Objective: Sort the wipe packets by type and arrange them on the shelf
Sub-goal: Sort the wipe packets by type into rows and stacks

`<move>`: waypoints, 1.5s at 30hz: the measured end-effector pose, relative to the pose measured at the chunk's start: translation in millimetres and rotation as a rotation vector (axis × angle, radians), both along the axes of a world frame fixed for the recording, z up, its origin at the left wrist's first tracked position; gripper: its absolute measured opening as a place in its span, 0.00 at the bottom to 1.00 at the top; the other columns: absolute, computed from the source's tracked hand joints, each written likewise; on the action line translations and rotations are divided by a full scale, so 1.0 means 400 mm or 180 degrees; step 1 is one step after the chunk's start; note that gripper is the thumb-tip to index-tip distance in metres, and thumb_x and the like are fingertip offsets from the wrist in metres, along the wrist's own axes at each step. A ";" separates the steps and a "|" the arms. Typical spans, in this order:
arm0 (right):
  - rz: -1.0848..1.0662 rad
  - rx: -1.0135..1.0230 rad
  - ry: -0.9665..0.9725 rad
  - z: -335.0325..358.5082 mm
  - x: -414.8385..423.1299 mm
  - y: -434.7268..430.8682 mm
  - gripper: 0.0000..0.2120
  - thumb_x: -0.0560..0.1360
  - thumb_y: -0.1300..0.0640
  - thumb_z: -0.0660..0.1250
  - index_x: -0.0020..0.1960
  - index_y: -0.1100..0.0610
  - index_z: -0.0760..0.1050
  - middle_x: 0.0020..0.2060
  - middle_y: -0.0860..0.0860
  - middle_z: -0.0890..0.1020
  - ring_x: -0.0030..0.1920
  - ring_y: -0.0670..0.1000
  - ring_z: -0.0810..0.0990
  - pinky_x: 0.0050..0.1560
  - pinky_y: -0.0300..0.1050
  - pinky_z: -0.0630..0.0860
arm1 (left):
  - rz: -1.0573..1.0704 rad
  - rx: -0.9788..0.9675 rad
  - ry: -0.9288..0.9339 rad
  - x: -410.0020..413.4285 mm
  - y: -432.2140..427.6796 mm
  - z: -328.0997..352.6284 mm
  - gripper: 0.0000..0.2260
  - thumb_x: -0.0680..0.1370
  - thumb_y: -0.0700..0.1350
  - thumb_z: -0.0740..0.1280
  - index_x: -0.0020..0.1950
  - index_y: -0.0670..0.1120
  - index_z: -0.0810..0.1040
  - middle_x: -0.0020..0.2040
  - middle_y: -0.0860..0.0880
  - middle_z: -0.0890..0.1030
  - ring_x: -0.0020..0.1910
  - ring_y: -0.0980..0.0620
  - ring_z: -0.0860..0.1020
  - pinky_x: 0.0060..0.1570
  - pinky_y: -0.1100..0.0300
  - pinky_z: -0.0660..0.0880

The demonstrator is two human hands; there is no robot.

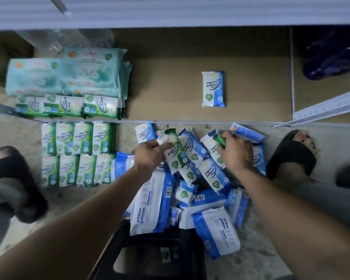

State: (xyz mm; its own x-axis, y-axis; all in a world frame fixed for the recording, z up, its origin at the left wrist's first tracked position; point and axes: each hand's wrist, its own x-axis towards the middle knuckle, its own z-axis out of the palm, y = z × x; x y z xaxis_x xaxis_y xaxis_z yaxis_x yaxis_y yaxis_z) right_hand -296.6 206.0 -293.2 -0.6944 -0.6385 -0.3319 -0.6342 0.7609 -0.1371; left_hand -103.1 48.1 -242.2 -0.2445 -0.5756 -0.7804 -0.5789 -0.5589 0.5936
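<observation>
Sorting is in hand: green is being picked out of the blue. The left hand [150,152] pinches a small green-and-white plastic wipe packet [173,150] between thumb and fingers, just above the mixed heap of blue-and-white wipe packets [210,172] on the sandy floor [257,263]. The grip of the right hand [236,152] is curled round a second green packet [219,140] at the heap's far right, with only its corner showing.

Next, I judge, both belong with the rows of green packets [77,154] on the floor at left, or on the brown board shelf [170,87], where a lone blue packet [213,88] lies well apart.

Hard to make out: the print on the right hand's packet, a blurred dark blue thing [331,57] far right, and a black frame [150,249] at the near edge, which is cut off.
</observation>
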 end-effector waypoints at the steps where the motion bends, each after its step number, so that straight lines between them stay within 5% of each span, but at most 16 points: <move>1: -0.0110 -0.0148 -0.0040 0.010 0.006 -0.005 0.12 0.76 0.52 0.69 0.57 0.55 0.75 0.44 0.57 0.84 0.46 0.61 0.83 0.48 0.52 0.73 | 0.0030 0.0024 0.0057 0.006 0.000 0.007 0.06 0.74 0.43 0.76 0.43 0.42 0.82 0.43 0.44 0.87 0.44 0.42 0.86 0.51 0.45 0.81; 4: -0.0460 -0.0574 -0.0157 0.046 0.029 -0.025 0.10 0.77 0.54 0.66 0.56 0.57 0.76 0.42 0.59 0.84 0.44 0.63 0.81 0.44 0.52 0.73 | 0.0261 0.0006 0.0110 0.031 0.003 0.031 0.07 0.75 0.43 0.75 0.43 0.41 0.80 0.42 0.43 0.86 0.36 0.49 0.84 0.42 0.54 0.82; 8: -0.1359 -0.0967 -0.1081 0.103 0.080 -0.066 0.08 0.78 0.53 0.63 0.54 0.56 0.75 0.43 0.56 0.81 0.43 0.59 0.79 0.41 0.51 0.76 | 0.0678 -0.0011 0.0191 0.084 0.004 0.076 0.10 0.74 0.43 0.77 0.42 0.41 0.78 0.39 0.45 0.84 0.34 0.52 0.81 0.33 0.63 0.78; 11: -0.1611 -0.1155 -0.1678 0.158 0.132 -0.085 0.13 0.78 0.48 0.65 0.58 0.54 0.76 0.49 0.52 0.83 0.47 0.56 0.82 0.48 0.53 0.80 | 0.0769 -0.0040 0.0344 0.139 0.004 0.122 0.11 0.72 0.44 0.77 0.44 0.41 0.77 0.38 0.46 0.82 0.33 0.52 0.78 0.35 0.59 0.72; 15: -0.1975 -0.1609 -0.2410 0.236 0.227 -0.087 0.10 0.79 0.48 0.67 0.58 0.50 0.75 0.52 0.53 0.83 0.47 0.54 0.84 0.49 0.53 0.82 | 0.0731 -0.0074 0.0519 0.221 0.009 0.197 0.09 0.73 0.44 0.77 0.42 0.42 0.79 0.42 0.47 0.84 0.40 0.51 0.80 0.45 0.54 0.79; 18: -0.2220 -0.1887 -0.2986 0.296 0.296 -0.089 0.08 0.80 0.47 0.68 0.57 0.47 0.75 0.50 0.50 0.84 0.45 0.50 0.84 0.40 0.48 0.81 | 0.0721 0.0010 0.0760 0.291 0.019 0.252 0.06 0.77 0.43 0.72 0.49 0.40 0.82 0.46 0.47 0.86 0.44 0.50 0.82 0.45 0.53 0.82; 21: -0.2292 -0.1982 -0.3471 0.349 0.355 -0.104 0.10 0.79 0.52 0.69 0.60 0.49 0.74 0.50 0.50 0.85 0.44 0.49 0.84 0.35 0.42 0.76 | 0.0780 0.0066 0.0920 0.365 0.032 0.274 0.11 0.80 0.46 0.69 0.59 0.40 0.80 0.54 0.45 0.85 0.50 0.44 0.84 0.44 0.52 0.81; 25: -0.2107 -0.1824 -0.3928 0.401 0.432 -0.131 0.12 0.76 0.60 0.73 0.56 0.50 0.76 0.51 0.54 0.86 0.47 0.55 0.85 0.43 0.49 0.79 | 0.1067 0.0071 0.0895 0.448 0.044 0.280 0.23 0.77 0.51 0.73 0.68 0.43 0.75 0.57 0.44 0.84 0.49 0.43 0.85 0.41 0.53 0.82; 29: -0.1768 -0.1582 -0.3991 0.418 0.512 -0.163 0.25 0.71 0.66 0.76 0.65 0.55 0.73 0.51 0.54 0.86 0.50 0.55 0.86 0.56 0.55 0.80 | 0.1067 0.0213 0.0889 0.505 0.027 0.291 0.09 0.79 0.45 0.71 0.57 0.44 0.81 0.52 0.44 0.86 0.44 0.46 0.85 0.38 0.58 0.80; 35: -0.1454 -0.1300 -0.3734 0.405 0.604 -0.215 0.20 0.69 0.60 0.80 0.55 0.52 0.75 0.50 0.51 0.85 0.47 0.49 0.86 0.50 0.46 0.81 | 0.1300 0.0323 0.0906 0.580 -0.011 0.274 0.08 0.74 0.36 0.73 0.51 0.43 0.78 0.47 0.43 0.85 0.38 0.48 0.82 0.31 0.63 0.78; 39: -0.1340 -0.1067 -0.3512 0.375 0.652 -0.252 0.19 0.67 0.58 0.81 0.53 0.52 0.77 0.52 0.54 0.85 0.50 0.53 0.86 0.58 0.56 0.81 | 0.1775 0.0268 0.0675 0.617 -0.039 0.234 0.06 0.73 0.41 0.72 0.49 0.44 0.80 0.46 0.45 0.85 0.34 0.50 0.81 0.27 0.63 0.74; 42: -0.1322 -0.0906 -0.3400 0.345 0.692 -0.295 0.15 0.70 0.60 0.79 0.53 0.55 0.78 0.50 0.54 0.85 0.49 0.54 0.86 0.57 0.57 0.81 | 0.1919 0.0145 0.0379 0.657 -0.072 0.188 0.17 0.67 0.51 0.73 0.54 0.48 0.83 0.48 0.49 0.85 0.37 0.49 0.79 0.28 0.62 0.69; 45: -0.1172 -0.0634 -0.3188 0.307 0.733 -0.346 0.20 0.71 0.56 0.78 0.60 0.58 0.77 0.55 0.54 0.84 0.51 0.54 0.85 0.58 0.58 0.80 | 0.1966 0.0086 0.0070 0.697 -0.107 0.142 0.06 0.71 0.48 0.71 0.45 0.48 0.85 0.42 0.48 0.82 0.34 0.49 0.75 0.30 0.60 0.66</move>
